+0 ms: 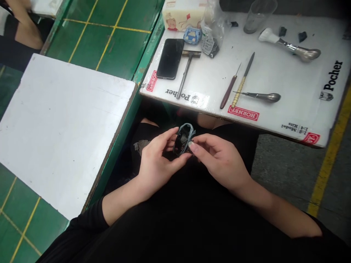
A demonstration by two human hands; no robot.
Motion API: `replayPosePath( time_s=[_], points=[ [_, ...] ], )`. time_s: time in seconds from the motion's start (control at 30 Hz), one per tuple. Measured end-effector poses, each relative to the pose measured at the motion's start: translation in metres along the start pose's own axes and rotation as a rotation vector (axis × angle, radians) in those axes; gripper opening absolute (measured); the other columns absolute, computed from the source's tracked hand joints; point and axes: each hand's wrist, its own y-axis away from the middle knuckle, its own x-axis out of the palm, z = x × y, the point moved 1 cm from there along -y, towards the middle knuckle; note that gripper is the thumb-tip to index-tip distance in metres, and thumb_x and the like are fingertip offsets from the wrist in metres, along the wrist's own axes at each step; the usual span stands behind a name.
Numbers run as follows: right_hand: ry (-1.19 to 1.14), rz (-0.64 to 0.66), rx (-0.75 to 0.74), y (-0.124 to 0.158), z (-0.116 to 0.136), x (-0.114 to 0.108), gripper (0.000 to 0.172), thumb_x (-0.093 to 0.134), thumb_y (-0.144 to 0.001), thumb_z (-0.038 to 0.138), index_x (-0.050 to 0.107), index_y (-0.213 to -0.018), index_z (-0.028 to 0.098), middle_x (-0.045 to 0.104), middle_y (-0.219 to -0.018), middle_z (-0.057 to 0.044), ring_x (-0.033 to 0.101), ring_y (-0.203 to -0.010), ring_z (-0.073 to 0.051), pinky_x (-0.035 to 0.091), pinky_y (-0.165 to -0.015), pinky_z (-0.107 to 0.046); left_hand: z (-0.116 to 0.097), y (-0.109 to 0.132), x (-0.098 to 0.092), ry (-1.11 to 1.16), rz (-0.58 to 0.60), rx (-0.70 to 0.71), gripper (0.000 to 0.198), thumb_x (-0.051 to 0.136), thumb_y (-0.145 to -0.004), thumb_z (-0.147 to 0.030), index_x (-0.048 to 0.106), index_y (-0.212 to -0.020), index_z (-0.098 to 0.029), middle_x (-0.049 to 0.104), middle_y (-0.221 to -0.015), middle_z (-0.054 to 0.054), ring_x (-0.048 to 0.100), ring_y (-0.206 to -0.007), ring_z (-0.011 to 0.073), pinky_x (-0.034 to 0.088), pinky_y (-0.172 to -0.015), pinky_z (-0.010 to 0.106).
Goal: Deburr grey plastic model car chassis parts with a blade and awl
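Over my lap, both hands hold a small dark hollow part with a blue-grey looped rim; its exact kind I cannot make out. My left hand is curved round its left and lower side, thumb beneath and fingertips at the top. With thumb and forefinger, my right hand pinches the right edge of the rim. On the board beyond my hands lie a red-handled awl, a file with a wrapped yellowish handle and a metal-handled awl.
The printed white board also carries a phone, a T-shaped metal tool, a plastic bag, a clear cup, a metal-ended tool and dark scraps. A blank white board lies left; another person's arm shows upper left.
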Motion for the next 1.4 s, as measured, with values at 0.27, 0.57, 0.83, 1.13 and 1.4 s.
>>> replayPosePath(
  time_s=[0.27,0.57,0.83,1.13,1.4],
  points=[
    [-0.093,-0.006,0.141,-0.006,-0.008,0.004,0.037,0.098,-0.100,0.060,0.087,-0.099,0.025,0.082,-0.087,-0.002,0.068,-0.073,-0.017,0.056,-0.070,-0.033,-0.002,0.000,0.005,-0.318,-0.036,0.189,0.065,0.098,-0.096,-0.030,0.072,-0.156,-0.026,0.090,-0.133,0.009,0.089,-0.114,0.0296,0.075,-0.100,0.043],
    [-0.240,0.039,0.202,-0.006,-0.016,0.007,0.042,0.099,-0.099,0.061,0.082,-0.094,0.023,0.073,-0.077,0.001,0.063,-0.065,-0.016,0.050,-0.060,-0.031,-0.001,0.002,0.003,-0.307,-0.034,0.185,0.067,0.098,-0.097,-0.029,0.070,-0.157,-0.025,0.089,-0.136,0.010,0.089,-0.119,0.0316,0.074,-0.101,0.044],
    [-0.312,0.070,0.214,-0.006,-0.019,0.009,0.038,0.101,-0.098,0.056,0.080,-0.094,0.024,0.071,-0.077,0.002,0.060,-0.066,-0.015,0.051,-0.061,-0.030,-0.003,0.002,0.002,-0.317,-0.036,0.177,0.064,0.095,-0.099,-0.031,0.069,-0.158,-0.027,0.089,-0.137,0.010,0.088,-0.120,0.0320,0.074,-0.101,0.045],
    [-0.254,0.043,0.179,-0.004,-0.017,0.010,0.033,0.096,-0.101,0.051,0.079,-0.091,0.025,0.070,-0.076,0.002,0.059,-0.063,-0.015,0.047,-0.059,-0.031,-0.002,0.003,0.002,-0.315,-0.038,0.197,0.063,0.093,-0.099,-0.029,0.069,-0.157,-0.028,0.089,-0.137,0.009,0.088,-0.119,0.0310,0.074,-0.102,0.044],
    [-0.203,0.010,0.153,-0.004,-0.016,0.010,0.026,0.095,-0.101,0.044,0.081,-0.090,0.024,0.073,-0.080,0.001,0.057,-0.065,-0.014,0.047,-0.061,-0.030,-0.003,0.004,0.004,-0.321,-0.042,0.217,0.062,0.092,-0.099,-0.026,0.069,-0.157,-0.025,0.089,-0.138,0.011,0.089,-0.120,0.0314,0.074,-0.102,0.044]
  ],
)
